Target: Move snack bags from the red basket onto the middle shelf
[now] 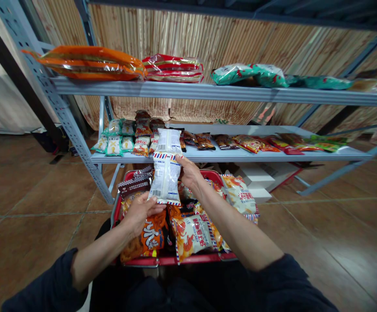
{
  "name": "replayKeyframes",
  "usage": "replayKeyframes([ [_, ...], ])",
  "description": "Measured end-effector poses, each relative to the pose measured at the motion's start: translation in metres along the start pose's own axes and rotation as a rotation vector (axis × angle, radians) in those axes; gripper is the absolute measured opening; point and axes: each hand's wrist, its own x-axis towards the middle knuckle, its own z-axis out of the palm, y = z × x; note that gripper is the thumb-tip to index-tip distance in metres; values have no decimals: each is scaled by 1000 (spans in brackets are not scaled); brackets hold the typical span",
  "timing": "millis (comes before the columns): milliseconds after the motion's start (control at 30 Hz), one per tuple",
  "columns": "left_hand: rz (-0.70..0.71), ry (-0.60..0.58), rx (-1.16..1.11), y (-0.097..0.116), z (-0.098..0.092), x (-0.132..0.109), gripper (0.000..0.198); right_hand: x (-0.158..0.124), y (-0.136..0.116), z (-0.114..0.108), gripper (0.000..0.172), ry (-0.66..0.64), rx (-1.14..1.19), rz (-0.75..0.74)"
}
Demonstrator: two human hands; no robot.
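Observation:
Over the basket I hold a white snack bag (pixel 165 178) with striped ends, its printed back and centre seam facing me. My left hand (pixel 144 212) is closed on its lower left corner, thumb on top. My right hand (pixel 188 172) pinches its upper right corner. Just beyond it is a similar white bag (pixel 169 141), back side showing, at the shelf edge; I cannot tell whether it is held or resting. Beneath my hands, a red basket (pixel 172 261) is full of snack bags, among them an orange bag (pixel 152 234) and a white shrimp-picture bag (pixel 193 234).
A blue metal rack stands ahead. Its lower shelf (pixel 272 157) bears small green-white packets (pixel 113 145), brown packets (pixel 204 141) and red-yellow packets (pixel 248 143). On the upper shelf (pixel 175 89) lie an orange pack (pixel 91 63) and green bags (pixel 249 74). White boxes (pixel 256 180) sit below.

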Motion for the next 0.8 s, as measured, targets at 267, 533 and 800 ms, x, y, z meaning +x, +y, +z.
replayKeyframes([
  [267, -44, 26, -40, -2, -2, -4, 13, -6, -2, 2, 9, -118, -20, 43],
  [533, -10, 31, -60, -1, 0, -4, 11, -13, -11, 1, 17, -297, 4, 75],
  [800, 30, 64, -50, 0, -3, -1, 11, -13, -10, -8, 34, -363, -128, 111],
])
